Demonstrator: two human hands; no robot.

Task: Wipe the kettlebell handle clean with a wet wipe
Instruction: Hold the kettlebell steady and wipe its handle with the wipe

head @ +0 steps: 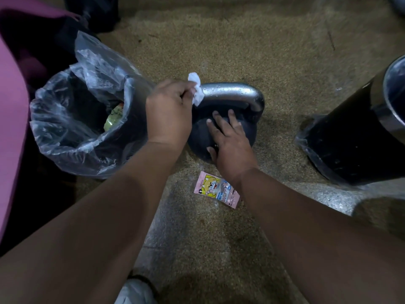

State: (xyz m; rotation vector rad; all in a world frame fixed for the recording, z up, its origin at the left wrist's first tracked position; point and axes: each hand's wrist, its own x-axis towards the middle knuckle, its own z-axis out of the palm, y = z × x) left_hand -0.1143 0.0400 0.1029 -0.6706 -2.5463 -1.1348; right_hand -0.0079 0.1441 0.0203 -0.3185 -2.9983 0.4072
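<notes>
A dark kettlebell [201,137] lies on the speckled floor, its silver handle [234,93] beaded with droplets. My left hand [168,113] grips a white wet wipe [196,87] and presses it against the left end of the handle. My right hand [230,141] rests flat on the kettlebell's body, fingers spread toward the handle. A pink wet wipe packet [215,189] lies on the floor just below my right wrist.
A black bin lined with a clear plastic bag [72,119] stands directly left of the kettlebell, with some rubbish inside. Another dark bin [359,137] with a metal rim stands at the right. Pink fabric [11,119] fills the left edge.
</notes>
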